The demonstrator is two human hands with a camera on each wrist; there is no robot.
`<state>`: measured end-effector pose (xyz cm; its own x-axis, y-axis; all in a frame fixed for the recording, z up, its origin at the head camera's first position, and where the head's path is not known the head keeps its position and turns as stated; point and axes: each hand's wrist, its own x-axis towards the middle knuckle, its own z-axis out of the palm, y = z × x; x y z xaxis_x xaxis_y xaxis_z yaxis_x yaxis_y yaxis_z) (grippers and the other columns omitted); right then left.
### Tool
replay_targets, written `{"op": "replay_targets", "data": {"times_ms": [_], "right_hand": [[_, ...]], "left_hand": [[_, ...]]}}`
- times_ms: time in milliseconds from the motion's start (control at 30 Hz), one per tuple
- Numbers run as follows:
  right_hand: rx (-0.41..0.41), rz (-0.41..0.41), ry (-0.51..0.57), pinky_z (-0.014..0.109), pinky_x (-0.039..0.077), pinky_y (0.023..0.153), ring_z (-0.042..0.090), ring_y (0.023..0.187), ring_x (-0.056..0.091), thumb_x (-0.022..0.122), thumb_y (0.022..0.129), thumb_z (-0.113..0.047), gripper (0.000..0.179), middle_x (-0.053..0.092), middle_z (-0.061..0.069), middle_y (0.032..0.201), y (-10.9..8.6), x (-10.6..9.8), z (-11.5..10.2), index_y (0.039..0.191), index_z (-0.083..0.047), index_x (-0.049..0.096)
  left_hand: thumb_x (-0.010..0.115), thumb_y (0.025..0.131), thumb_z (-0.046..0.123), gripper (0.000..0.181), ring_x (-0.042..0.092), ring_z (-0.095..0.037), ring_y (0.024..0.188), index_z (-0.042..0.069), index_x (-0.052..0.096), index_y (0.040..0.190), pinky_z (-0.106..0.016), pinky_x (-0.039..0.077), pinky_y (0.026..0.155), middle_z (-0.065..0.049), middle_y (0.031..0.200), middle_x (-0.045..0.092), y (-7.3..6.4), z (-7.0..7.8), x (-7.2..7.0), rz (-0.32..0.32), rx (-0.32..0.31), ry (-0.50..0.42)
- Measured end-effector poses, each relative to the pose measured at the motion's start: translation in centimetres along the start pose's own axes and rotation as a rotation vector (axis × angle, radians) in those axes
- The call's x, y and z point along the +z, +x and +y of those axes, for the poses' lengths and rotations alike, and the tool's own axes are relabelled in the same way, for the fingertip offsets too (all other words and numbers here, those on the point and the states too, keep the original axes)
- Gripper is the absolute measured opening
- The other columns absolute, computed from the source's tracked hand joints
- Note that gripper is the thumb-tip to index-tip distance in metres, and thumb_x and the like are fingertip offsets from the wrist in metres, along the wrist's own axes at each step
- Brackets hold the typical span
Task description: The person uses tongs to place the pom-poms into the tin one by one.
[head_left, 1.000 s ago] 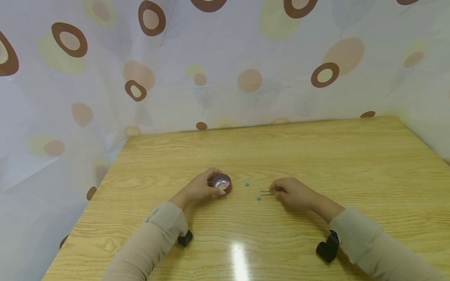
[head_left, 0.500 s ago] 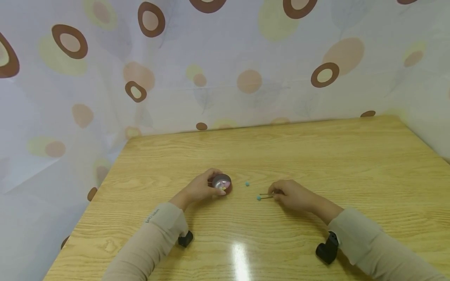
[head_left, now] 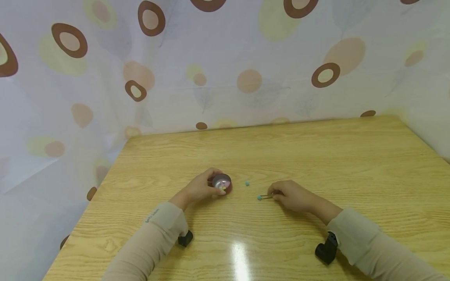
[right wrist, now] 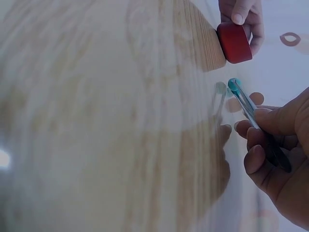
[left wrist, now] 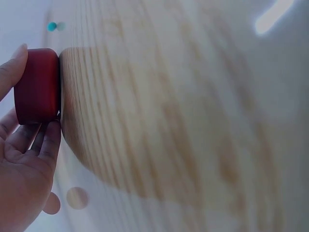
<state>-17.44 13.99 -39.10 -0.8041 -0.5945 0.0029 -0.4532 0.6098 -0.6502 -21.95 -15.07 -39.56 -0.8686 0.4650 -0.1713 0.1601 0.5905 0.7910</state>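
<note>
My left hand (head_left: 200,188) grips a small round bowl (head_left: 227,190), red outside and shiny inside, that stands upright on the table. Several small pink and yellow bits lie in the bowl. In the left wrist view the thumb and fingers span the bowl's red wall (left wrist: 38,87). My right hand (head_left: 294,198) pinches metal tweezers (right wrist: 251,111) between thumb and fingers, pointing left. The tweezer tips straddle a small teal bead (head_left: 259,198) close over the tabletop. A second teal bead (head_left: 247,183) lies between the bowl and the tweezers, a little farther back.
The wood-grain table (head_left: 175,156) runs back to a patterned curtain (head_left: 225,58) that also hangs at both sides. A black wrist camera mount (head_left: 327,249) sits below the right sleeve, another mount (head_left: 185,238) below the left.
The right hand has shifted slightly left and toward the near side. The tweezer tips have come down around the nearer bead and drawn closer together. The left hand and bowl have stayed put.
</note>
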Motion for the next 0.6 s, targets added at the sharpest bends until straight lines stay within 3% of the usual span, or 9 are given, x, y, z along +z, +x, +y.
{"op": "replay_targets", "data": {"times_ms": [600], "right_hand": [[0.009, 0.038, 0.003, 0.030, 0.044, 0.066, 0.014, 0.077, 0.052, 0.050, 0.085, 0.000, 0.016, 0.058, 0.004, 0.088, 0.43, 0.23, -0.25, 0.099, -0.002, 0.058]], "left_hand": [[0.070, 0.073, 0.021, 0.055, 0.046, -0.020, 0.104, 0.012, 0.043, 0.119, -0.033, 0.037, 0.088, -0.002, 0.110, 0.050, 0.01, 0.04, 0.04, 0.010, 0.008, 0.007]]}}
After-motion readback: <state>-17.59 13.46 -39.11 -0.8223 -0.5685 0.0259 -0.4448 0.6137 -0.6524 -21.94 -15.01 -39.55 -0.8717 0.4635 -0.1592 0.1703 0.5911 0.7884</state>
